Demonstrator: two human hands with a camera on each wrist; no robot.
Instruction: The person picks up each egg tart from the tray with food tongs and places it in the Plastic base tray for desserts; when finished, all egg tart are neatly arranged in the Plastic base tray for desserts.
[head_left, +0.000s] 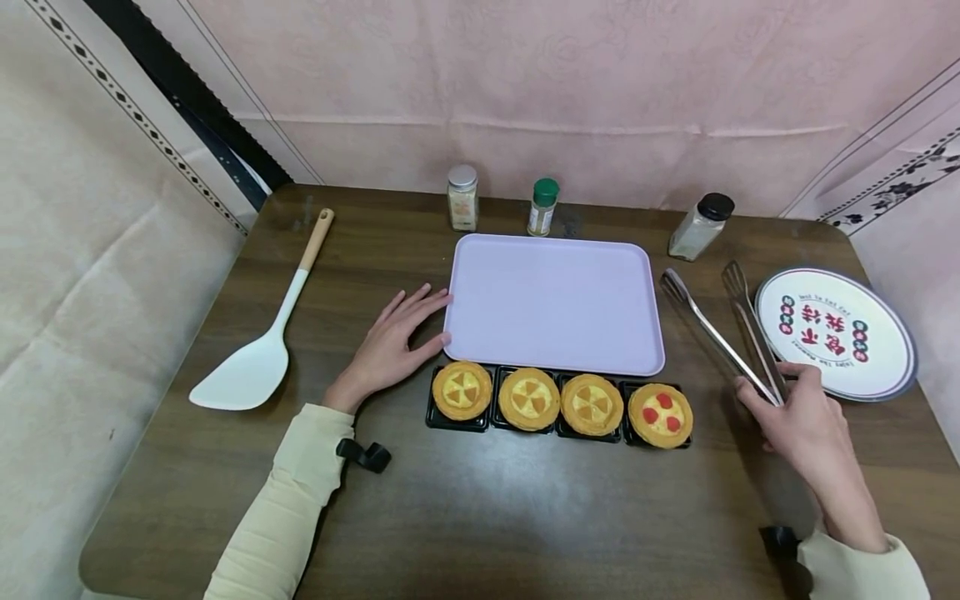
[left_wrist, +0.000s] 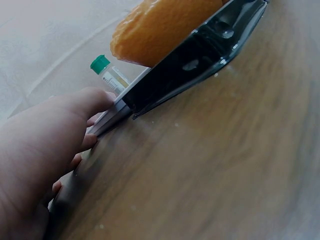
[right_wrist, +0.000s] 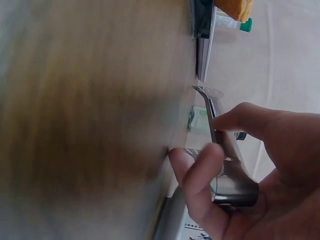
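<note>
My right hand (head_left: 806, 425) grips a pair of metal tongs (head_left: 716, 333) near their joined end, and the two arms spread apart toward the back of the table. In the right wrist view, thumb and fingers wrap the tongs (right_wrist: 232, 182). At the left edge of a pale lilac tray (head_left: 555, 304), my left hand (head_left: 390, 342) lies with fingers extended, fingertips right at the rim. Along the tray's front edge stand several black square holders (head_left: 457, 422), each bearing a round yellow tart (head_left: 462, 390); the rightmost tart (head_left: 660, 415) has red spots.
A white spatula (head_left: 251, 371) with a wooden handle lies at the left. Behind the tray are a grey-capped jar (head_left: 462, 200) and a green-capped jar (head_left: 543, 208); a black-capped jar (head_left: 700, 229) is further right. An oval white plate (head_left: 885, 321) with red characters sits at the right edge.
</note>
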